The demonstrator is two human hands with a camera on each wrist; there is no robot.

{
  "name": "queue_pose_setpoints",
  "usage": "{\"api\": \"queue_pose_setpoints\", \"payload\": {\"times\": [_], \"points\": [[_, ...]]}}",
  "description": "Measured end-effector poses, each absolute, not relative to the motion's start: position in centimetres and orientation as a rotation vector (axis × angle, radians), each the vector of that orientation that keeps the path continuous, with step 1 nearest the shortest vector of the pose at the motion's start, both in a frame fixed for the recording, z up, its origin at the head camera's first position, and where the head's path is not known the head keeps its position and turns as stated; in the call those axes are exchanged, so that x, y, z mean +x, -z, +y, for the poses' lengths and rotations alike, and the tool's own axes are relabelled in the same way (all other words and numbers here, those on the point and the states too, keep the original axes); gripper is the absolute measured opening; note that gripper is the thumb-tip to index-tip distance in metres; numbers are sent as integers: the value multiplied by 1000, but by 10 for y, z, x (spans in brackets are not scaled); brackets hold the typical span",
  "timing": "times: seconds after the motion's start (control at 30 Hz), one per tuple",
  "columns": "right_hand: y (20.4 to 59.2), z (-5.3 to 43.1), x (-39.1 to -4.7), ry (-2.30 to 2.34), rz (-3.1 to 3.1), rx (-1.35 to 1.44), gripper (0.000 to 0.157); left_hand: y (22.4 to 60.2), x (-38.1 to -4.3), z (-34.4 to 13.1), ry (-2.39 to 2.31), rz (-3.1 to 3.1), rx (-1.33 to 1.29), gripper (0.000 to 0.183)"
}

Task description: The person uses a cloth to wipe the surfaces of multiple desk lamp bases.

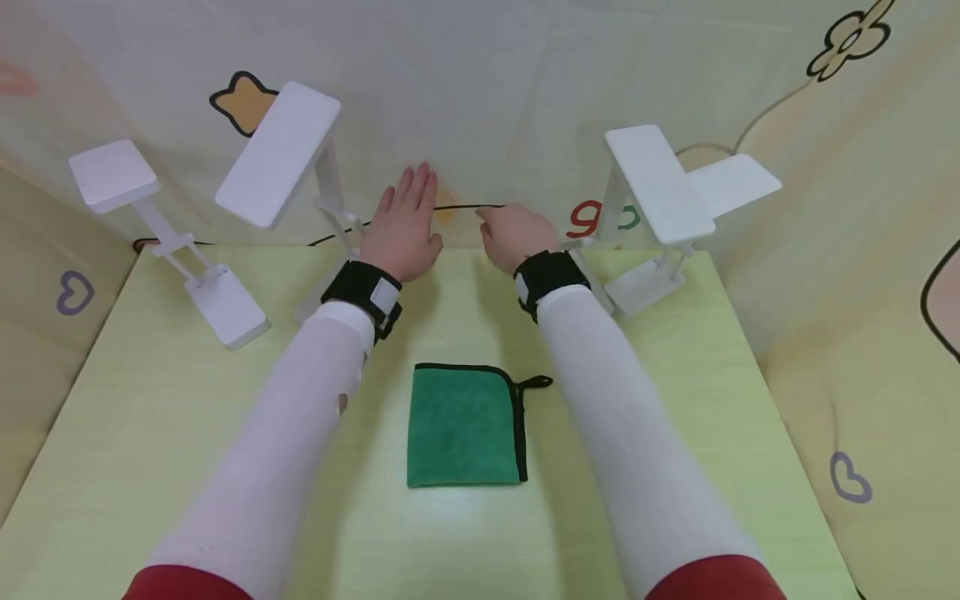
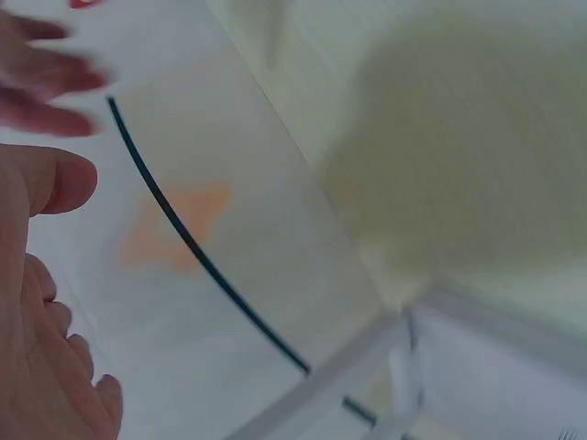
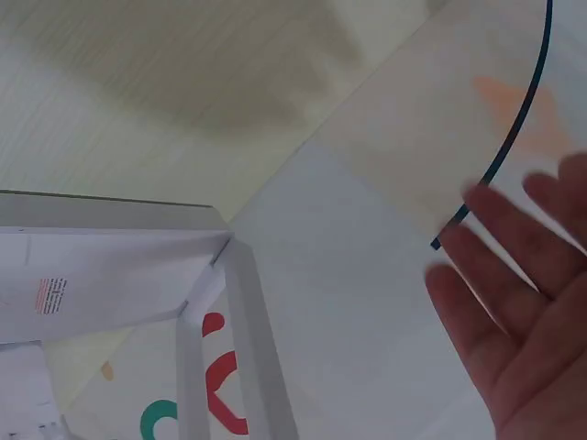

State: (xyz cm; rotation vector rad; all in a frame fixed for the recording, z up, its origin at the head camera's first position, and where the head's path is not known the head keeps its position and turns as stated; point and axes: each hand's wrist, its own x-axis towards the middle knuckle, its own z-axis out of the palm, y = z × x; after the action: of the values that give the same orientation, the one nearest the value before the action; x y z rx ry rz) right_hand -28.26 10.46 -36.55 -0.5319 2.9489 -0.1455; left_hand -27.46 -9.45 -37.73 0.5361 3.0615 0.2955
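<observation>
The green cloth (image 1: 465,427) looked like soft, matt microfibre with black trim, lying on a smooth, pale wood-grain table (image 1: 150,417) beside matt white plastic stands (image 1: 277,154).

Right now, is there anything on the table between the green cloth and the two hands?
No. In the head view, only bare table lies between the green cloth and the left hand and right hand.

L hand (image 2: 37,275) cut by edge, fingertips (image 2: 55,78) blurred.

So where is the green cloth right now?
In the head view the green cloth lies folded on the yellow-green table, near the middle, between the two sleeved forearms and nearer the person than the left hand and right hand.
</observation>
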Motion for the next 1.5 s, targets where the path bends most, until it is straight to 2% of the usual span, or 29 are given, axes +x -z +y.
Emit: {"api": "queue_pose_setpoints", "payload": {"times": [0.13,0.37,0.63,0.9,1.17,1.33,1.43,1.5], "points": [[384,103,-265,139,2672,-673,38,387,-253,-100,-595,2932,616,72],[419,116,-219,281,2336,-720,43,413,-187,-114,-1069,2643,586,46],[427,130,-183,265,2399,-798,47,437,-142,-126,-1198,2526,526,40],[439,130,-177,354,2417,-799,37,450,-134,-128,-1154,2552,517,39],[444,127,-176,428,2336,-771,36,459,-136,-130,-1204,2473,520,46],[435,126,-182,451,2302,-884,21,467,-138,-129,-1276,2349,497,57],[422,125,-187,500,2302,-918,18,468,-140,-128,-1362,2266,435,62],[412,124,-191,510,2320,-936,18,466,-141,-127,-1444,2219,385,58]]}}
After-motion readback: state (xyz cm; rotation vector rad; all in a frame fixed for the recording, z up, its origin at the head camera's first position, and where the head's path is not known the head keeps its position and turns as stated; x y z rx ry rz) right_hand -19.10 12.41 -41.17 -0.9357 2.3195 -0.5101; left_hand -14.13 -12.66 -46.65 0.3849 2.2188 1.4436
